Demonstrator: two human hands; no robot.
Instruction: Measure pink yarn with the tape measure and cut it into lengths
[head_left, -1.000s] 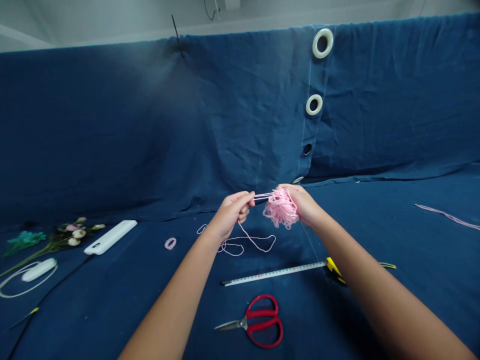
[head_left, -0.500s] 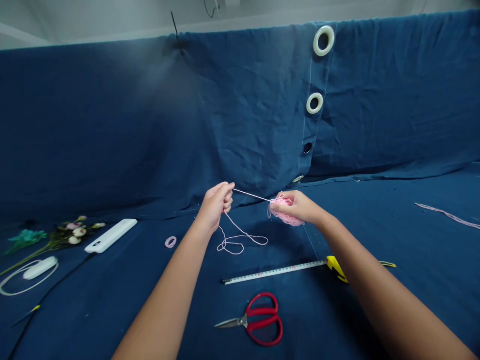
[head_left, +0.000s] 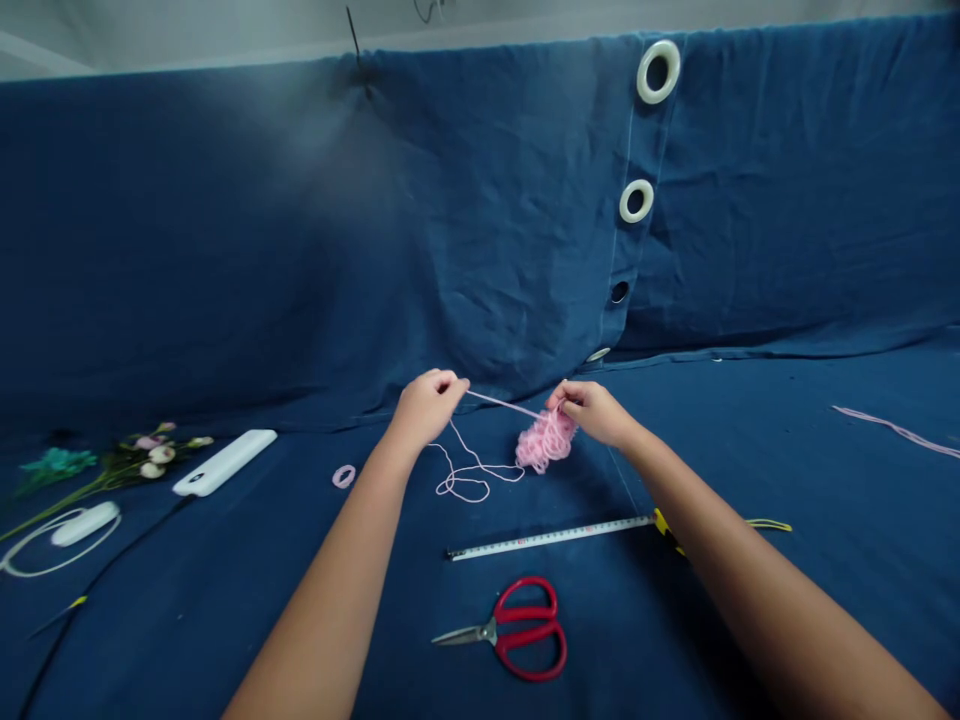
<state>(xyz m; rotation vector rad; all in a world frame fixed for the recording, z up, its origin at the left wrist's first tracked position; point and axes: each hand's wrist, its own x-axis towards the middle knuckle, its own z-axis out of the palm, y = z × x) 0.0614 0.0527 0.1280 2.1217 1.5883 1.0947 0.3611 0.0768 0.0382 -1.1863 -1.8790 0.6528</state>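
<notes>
My left hand (head_left: 430, 402) is closed on a strand of pink yarn (head_left: 501, 402), which runs across to a loose pink yarn bundle (head_left: 546, 441). My right hand (head_left: 590, 409) pinches the top right of that bundle between thumb and fingers, and the bundle hangs down to the left of the fingertips. Below my left hand a slack length of yarn (head_left: 463, 483) lies in loops on the blue cloth. Nearer to me are an extended tape measure (head_left: 551, 538), its yellow case partly hidden by my right forearm, and red-handled scissors (head_left: 525, 630).
A small pink yarn ring (head_left: 343, 477) lies left of my left forearm. Farther left are a white device (head_left: 225, 463), artificial flowers (head_left: 156, 457) and cables. Pink strands (head_left: 896, 428) lie at the far right. A blue curtain (head_left: 510, 220) with ring eyelets stands behind.
The yarn bundle has turned and now hangs lower and left of my right hand, where before it lay under the palm. My left hand has shifted slightly left. The view has moved a little.
</notes>
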